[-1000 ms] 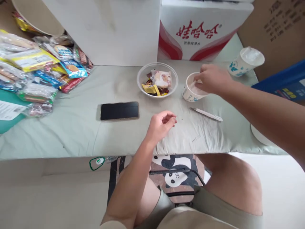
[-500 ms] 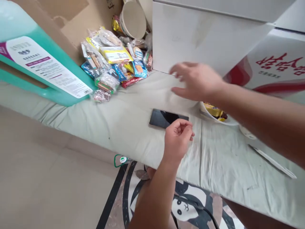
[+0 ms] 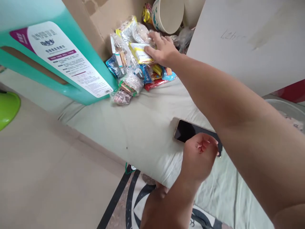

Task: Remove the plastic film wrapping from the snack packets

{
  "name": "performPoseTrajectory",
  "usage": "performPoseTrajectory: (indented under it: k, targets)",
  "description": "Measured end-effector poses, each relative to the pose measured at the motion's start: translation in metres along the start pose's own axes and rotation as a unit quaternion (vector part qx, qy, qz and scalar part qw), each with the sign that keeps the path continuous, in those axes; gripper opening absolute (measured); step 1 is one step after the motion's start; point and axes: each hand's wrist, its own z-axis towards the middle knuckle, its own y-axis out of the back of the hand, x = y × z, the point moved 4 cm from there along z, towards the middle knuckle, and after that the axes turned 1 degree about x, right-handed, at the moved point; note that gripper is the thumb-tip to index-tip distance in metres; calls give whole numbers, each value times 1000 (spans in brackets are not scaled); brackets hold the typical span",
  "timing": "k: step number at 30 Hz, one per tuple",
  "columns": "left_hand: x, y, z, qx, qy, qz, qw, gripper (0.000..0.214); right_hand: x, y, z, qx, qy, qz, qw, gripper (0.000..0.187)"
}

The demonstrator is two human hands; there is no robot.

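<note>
- Head view: R hand (image 3: pixel 162 49) was at upper ctr of frame, palm down, fingers spread & grip open, over the snack pile (image 3: pixel 132 83); thumb lay at a yellow-edged pkt (image 3: pixel 140 52). Couldn't tell if it pressed on it or just hovered.
- L hand (image 3: pixel 200 156), lower ctr-right, was curled into a loose fist w/ nothing seen in it. It covered part of the phone (image 3: pixel 187 130); contact unclear.
- Phone lay flat, dark screen up, on the pale cloth (image 3: pixel 147 127), ctr-right of frame, well apart from the pile.
- Pile sat upper ctr: clear-wrapped, blue & yellow pkts heaped together, plus a red pkt (image 3: pixel 156 84) at its lower edge & a small clear-wrapped one (image 3: pixel 121 98) nearest the frame's ctr-left.
- Paper tub (image 3: pixel 168 16), top ctr, lay tipped, mouth showing, just behind the R hand.
- Green jug (image 3: pixel 57 63) w/ white-&-purple label filled upper left, right beside the pile; cardboard (image 3: pixel 102 16) stood behind both.
- White box (image 3: pixel 226 47) took up upper right. Below it at the R edge, a clear bowl (image 3: pixel 295 106) was partly cut off by frame & forearm.
- Bright-green item (image 3: pixel 9 108), far left, was cropped too; patterned mat (image 3: pixel 137 203) showed btm ctr.
</note>
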Motion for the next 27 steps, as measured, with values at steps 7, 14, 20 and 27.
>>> performPoseTrajectory:
  k: [7,14,20,27]
  targets:
    - [3,5,-1,-17,-15,2,1000,4,6,15,-48,6,13,-30,999,65]
    - [-2,1,-15,-34,-48,-13,998,9,6,18,-93,59,17,-99,993,82]
    - [5,-9,-22,-34,-45,-5,998,9,8,50,-90,-23,16,-120,992,66]
    - [3,-14,-15,-26,-26,-28,999,7,-24,57,-32,-27,-57,-1,998,55]
